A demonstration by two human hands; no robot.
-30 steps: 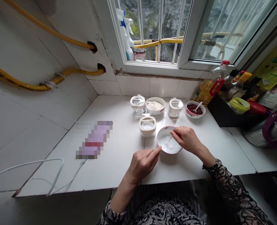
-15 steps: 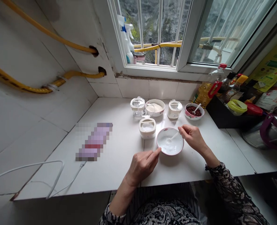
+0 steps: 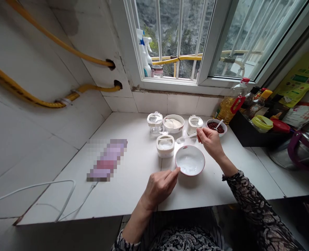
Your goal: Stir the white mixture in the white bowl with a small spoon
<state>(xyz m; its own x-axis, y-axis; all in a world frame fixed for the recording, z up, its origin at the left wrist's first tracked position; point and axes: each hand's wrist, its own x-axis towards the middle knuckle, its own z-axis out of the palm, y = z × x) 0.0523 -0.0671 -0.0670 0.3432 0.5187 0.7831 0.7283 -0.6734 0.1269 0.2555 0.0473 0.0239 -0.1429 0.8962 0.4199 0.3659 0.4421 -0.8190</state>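
My right hand [image 3: 209, 141] pinches the handle of a white spoon [image 3: 189, 136], raised above the far rim of a white bowl [image 3: 190, 160]. The spoon's bowl end hangs just behind the front jar [image 3: 165, 146], which has a cream rim and white contents. Inside the white bowl lies a white substance. The extended index finger of my left hand [image 3: 161, 186] touches the bowl's left rim; its other fingers are curled, and the thumb is mostly hidden. Behind are two more lidded jars, one left [image 3: 155, 122] and one right [image 3: 195, 124], and a bowl of pale powder [image 3: 173, 124].
A bowl of dark red beans [image 3: 216, 128] with its own spoon stands near the oil bottle [image 3: 230, 103]. At right are a black box [image 3: 241, 130] of condiments and a metal kettle [image 3: 287, 151]. A blurred purple object [image 3: 108, 158] with a white cable lies left.
My right hand has lifted the spoon out of the white bowl and moved it up and away, toward the jars. My left hand stays at the bowl's rim. The camera view has shifted slightly.
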